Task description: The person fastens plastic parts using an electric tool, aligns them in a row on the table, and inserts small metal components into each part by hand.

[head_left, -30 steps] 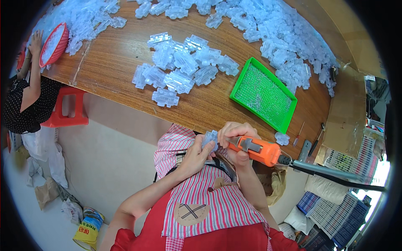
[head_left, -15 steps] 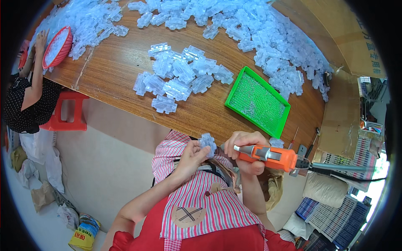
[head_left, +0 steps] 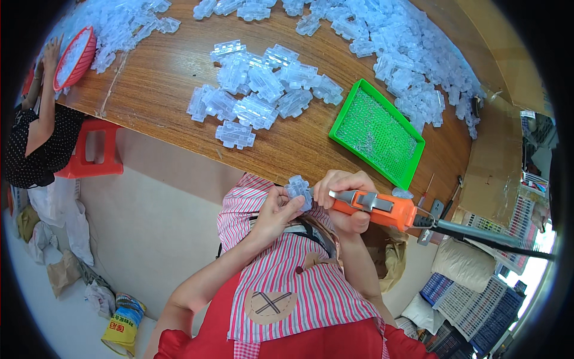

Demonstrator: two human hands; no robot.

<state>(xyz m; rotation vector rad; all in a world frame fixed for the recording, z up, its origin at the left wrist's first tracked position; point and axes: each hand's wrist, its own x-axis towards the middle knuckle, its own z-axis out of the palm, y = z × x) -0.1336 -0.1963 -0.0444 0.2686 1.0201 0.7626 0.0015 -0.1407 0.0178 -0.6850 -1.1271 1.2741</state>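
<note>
Just off the table's near edge, my left hand (head_left: 276, 214) pinches a small clear plastic part (head_left: 298, 190) between thumb and fingers. An orange electric screwdriver (head_left: 382, 209) with a grey switch lever lies in my right hand (head_left: 345, 200), fingers wrapped round its front end. Its tip points left at the plastic part; my fingers hide whether the two touch. On the table beyond, a loose group of the same clear plastic parts (head_left: 257, 84) lies in front of me. A green tray (head_left: 382, 171) of small metal screws (head_left: 373, 122) sits to its right.
Large heaps of clear parts (head_left: 412, 72) cover the table's far side. A cardboard box (head_left: 493, 161) stands at the right, near a thin screwdriver (head_left: 426, 186). At the far left a co-worker's arm (head_left: 45, 113) reaches by a red basket (head_left: 89, 57); a red stool (head_left: 98, 158) stands below.
The view has shifted, so the table sits higher in the picture. The orange screwdriver's back end has tilted slightly downward; both hands keep their holds close together.
</note>
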